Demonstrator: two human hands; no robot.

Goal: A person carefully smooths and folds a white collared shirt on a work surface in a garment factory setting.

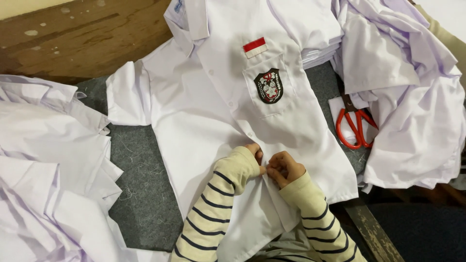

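step: buttoning white shirt point(213, 111) placket | left hand point(254, 154), right hand point(284, 167): both pinching the placket, button likely hidden | tip: keep the 2 edges aligned, flat

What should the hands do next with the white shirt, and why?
Probably finish closing this button, then slide down to the hem. Both the left hand and right hand pinch the front strip of the white shirt low down; the buttons above look closed already.

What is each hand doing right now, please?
Left hand: closed, pinching the front edge of the white shirt.
Right hand: closed, pinching the same edge right beside it.
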